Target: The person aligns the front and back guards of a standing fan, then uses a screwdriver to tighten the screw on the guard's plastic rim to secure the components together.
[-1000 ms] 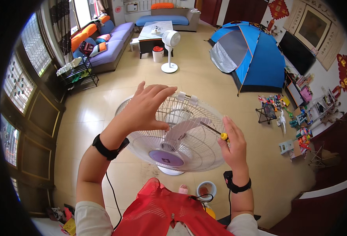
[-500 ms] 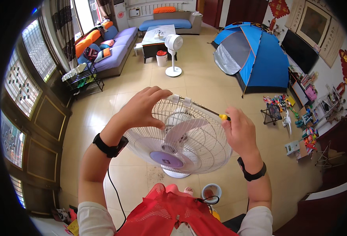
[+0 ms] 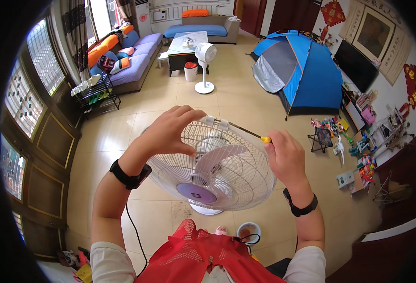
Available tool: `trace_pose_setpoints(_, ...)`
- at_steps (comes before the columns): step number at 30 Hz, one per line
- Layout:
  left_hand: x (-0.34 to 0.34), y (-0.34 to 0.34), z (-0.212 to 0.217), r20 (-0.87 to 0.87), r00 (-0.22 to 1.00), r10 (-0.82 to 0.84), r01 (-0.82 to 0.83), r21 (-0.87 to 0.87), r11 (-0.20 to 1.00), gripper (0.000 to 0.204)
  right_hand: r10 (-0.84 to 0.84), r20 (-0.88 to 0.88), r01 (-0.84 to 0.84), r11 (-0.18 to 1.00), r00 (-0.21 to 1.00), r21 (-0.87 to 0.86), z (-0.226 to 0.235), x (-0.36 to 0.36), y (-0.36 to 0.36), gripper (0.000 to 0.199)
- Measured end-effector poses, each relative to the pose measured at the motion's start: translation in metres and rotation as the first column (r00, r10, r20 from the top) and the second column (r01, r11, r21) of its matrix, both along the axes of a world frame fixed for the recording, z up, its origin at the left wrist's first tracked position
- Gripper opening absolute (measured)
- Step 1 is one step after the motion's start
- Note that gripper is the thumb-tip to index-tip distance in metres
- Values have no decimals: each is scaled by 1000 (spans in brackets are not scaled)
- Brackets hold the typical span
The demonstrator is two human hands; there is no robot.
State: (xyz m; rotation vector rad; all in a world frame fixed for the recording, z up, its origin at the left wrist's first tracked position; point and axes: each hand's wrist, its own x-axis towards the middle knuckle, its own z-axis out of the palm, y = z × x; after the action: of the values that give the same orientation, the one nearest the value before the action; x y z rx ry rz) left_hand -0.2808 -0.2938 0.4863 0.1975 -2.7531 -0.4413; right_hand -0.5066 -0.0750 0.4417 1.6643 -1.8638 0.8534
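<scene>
A white table fan with a wire grille (image 3: pixel 236 181) and a purple hub stands in front of me on a round base. My left hand (image 3: pixel 170 132) grips the upper left rim of the grille, fingers curled over the wires. My right hand (image 3: pixel 285 155) holds a yellow-handled screwdriver (image 3: pixel 264 139); its shaft points left to a white clip (image 3: pixel 217 122) at the top of the grille. Both wrists wear black bands.
A blue tent (image 3: pixel 307 70) stands at the right, a white pedestal fan (image 3: pixel 204 66) and a coffee table behind it, purple sofas at the back left. Toys (image 3: pixel 333 129) lie on the floor at the right. A small bowl (image 3: pixel 248 232) sits by my feet.
My right hand has risen and moved the screwdriver from the grille's right side up to the clip at its top. My left hand has stayed on the rim.
</scene>
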Motion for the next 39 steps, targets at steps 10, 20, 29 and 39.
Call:
trace_pose_setpoints(10,1,-4,-3,-47,998,-33,34,14,999,90,-9,-40,10,1000,999,21,4,-1,0,19)
trace_pose_setpoints(20,1,-1,-3,-35,999,-33,33,7,999,87,3,-38,-2,1000,999,30,5,4,-4,18)
trace_pose_setpoints(29,5,0,-3,-43,999,-24,25,11,1000,87,122,221,-124,992,968,-4,-2,-7,-1,35)
trace_pose_setpoints(39,8,1,-5,-53,998,-17,17,-10,1000,85,97,178,-95,995,979,-20,-5,1,3,33)
